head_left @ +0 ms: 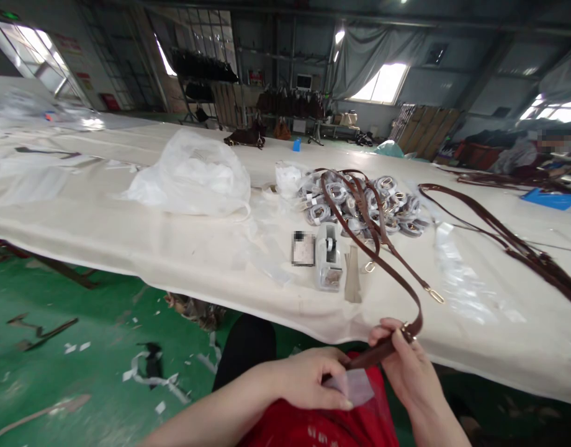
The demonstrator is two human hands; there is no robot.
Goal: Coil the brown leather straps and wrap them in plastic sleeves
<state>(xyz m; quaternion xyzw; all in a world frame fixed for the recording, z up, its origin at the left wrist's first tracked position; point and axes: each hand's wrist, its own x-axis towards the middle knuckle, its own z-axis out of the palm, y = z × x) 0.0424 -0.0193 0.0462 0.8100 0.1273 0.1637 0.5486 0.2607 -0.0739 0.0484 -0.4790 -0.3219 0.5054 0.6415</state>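
Note:
A brown leather strap (376,355) runs between my two hands, over my lap at the table's front edge. My left hand (308,377) is closed around one end of it, with a piece of translucent wrap (357,388) under the thumb. Fingers of my right hand (409,360) pinch the strap beside a small metal buckle (408,334). From there the strap loops up onto the table, across a pile of coiled, wrapped straps (348,202). Its metal clasp (435,295) lies on the tabletop.
A tape dispenser (329,257) stands near the front edge, beside a flat beige strip (353,273). Left of the pile sits a large translucent plastic bag (197,177). More brown straps (490,223) and clear plastic sleeves (457,267) lie on the right. Scraps litter the green floor (103,335).

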